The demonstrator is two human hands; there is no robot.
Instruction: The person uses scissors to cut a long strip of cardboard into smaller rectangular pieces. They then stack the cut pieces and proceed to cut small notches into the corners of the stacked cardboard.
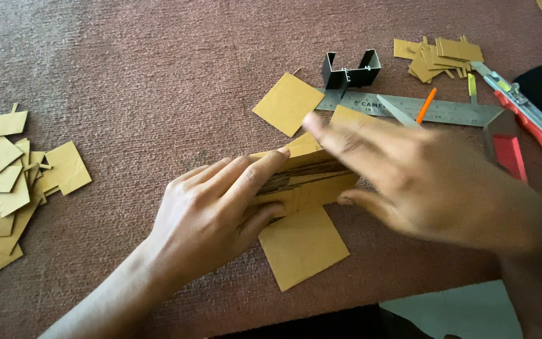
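I see left hand pinching a stack of tan square cardboard pieces on edge; right hand blurred, fingers spread, touching the stack's far side, above the reddish-brown carpeted desk.

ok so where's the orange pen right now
In the head view the slim orange pen lies at the upper right, slanted across the steel ruler, between the black metal bracket and the red utility knife, beyond the right hand.

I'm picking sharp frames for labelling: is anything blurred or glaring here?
Head view: the right hand is motion-blurred; the left hand and cardboard stack are sharp; the light is soft and even, with mild sheen on the ruler.
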